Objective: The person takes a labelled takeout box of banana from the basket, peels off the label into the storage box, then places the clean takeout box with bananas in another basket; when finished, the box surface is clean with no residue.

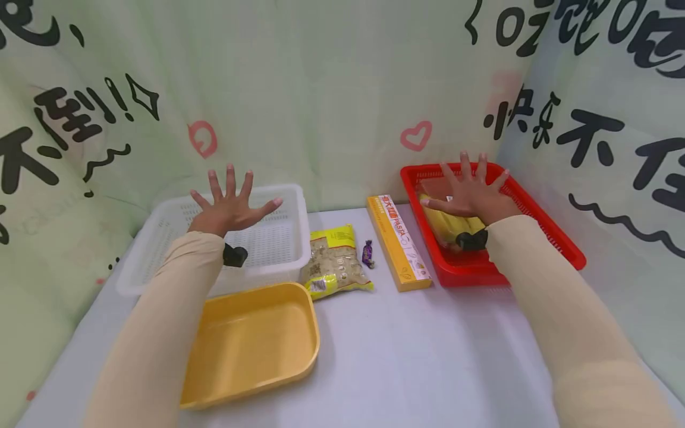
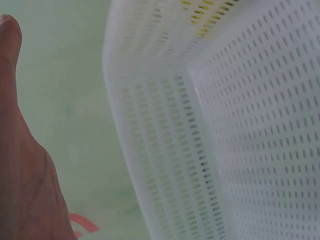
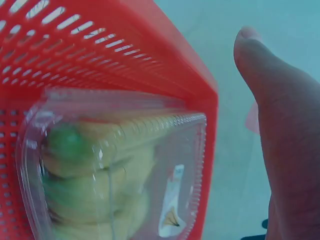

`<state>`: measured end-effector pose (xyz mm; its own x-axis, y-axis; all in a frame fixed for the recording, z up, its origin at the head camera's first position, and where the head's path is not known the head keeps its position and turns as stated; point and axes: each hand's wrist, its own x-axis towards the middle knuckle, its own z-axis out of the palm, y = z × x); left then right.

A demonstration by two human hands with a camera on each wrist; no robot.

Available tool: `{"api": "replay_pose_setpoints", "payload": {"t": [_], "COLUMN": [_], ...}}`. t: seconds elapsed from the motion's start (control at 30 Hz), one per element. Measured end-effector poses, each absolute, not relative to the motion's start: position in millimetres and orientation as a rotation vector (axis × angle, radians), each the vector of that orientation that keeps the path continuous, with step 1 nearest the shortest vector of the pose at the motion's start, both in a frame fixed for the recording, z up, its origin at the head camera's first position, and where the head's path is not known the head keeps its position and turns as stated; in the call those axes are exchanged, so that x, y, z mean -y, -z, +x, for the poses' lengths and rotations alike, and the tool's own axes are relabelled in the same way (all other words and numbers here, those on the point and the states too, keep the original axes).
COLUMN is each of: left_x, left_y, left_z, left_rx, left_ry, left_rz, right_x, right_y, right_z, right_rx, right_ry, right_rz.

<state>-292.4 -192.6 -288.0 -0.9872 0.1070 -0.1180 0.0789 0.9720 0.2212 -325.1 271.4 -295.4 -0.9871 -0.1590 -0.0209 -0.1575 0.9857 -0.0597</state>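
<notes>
My left hand (image 1: 227,208) is held over the white basket (image 1: 270,229) with its fingers spread and nothing in it. In the left wrist view its thumb (image 2: 22,150) shows beside the basket's perforated wall. Over the red basket (image 1: 556,249), my right hand (image 1: 473,193) also has its fingers spread and holds nothing. Inside that basket lies a clear plastic box (image 3: 195,165) with yellow-green pieces of food, partly hidden by the right hand and wrist in the head view.
Between the baskets lie a yellow-topped clear bag (image 1: 337,261), a small purple wrapped candy (image 1: 367,254) and an orange pasta box (image 1: 398,241). A yellow tray (image 1: 257,339) stands in front of the white basket. Printed curtains (image 1: 332,107) hang behind and at both sides.
</notes>
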Motion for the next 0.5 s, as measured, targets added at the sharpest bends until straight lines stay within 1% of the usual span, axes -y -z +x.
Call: {"api": "replay_pose_setpoints", "payload": {"t": [0.2, 0.5], "left_x": [166.3, 117.5], "left_y": [283.2, 289.6], "left_z": [-300.5, -310.7], "left_rx": [-2.997, -3.008], "left_ry": [-0.499, -0.823], "left_rz": [0.216, 0.276], "right_x": [-281.4, -312.9], "right_y": [288.7, 295.0], "right_z": [-323.9, -320.3], "right_rx": [-3.096, -3.005], "right_ry": [0.097, 0.404], "right_rz": [-0.237, -0.162]}}
